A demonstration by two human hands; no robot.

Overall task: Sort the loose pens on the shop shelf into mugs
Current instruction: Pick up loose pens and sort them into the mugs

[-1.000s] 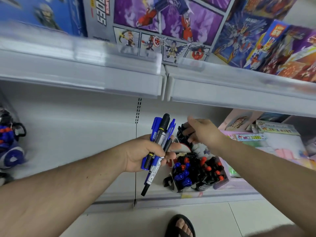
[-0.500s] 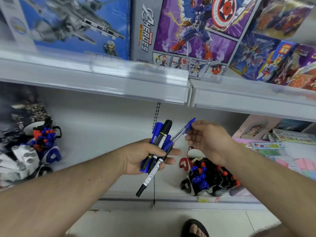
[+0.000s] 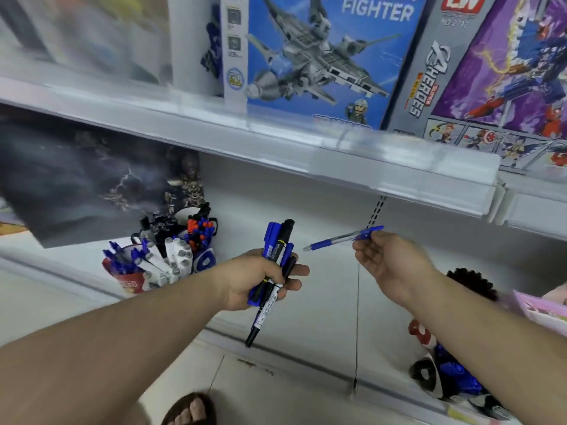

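Since half a second ago our view has swung left, bringing the far-left mugs (image 3: 159,259) into sight. Our left hand (image 3: 260,280) clenches a bundle of markers (image 3: 273,271), kept as stock to sort. Our right hand (image 3: 386,262) pinches one blue ballpoint (image 3: 340,239), clear-barrelled, singled out, we judge, for its mug.

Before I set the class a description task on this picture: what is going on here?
A person is sorting pens at a shop shelf. The left hand grips a bundle of markers, blue and black. The right hand pinches a single blue ballpoint pen in the air. Mugs already full of pens stand on the shelf to the left.
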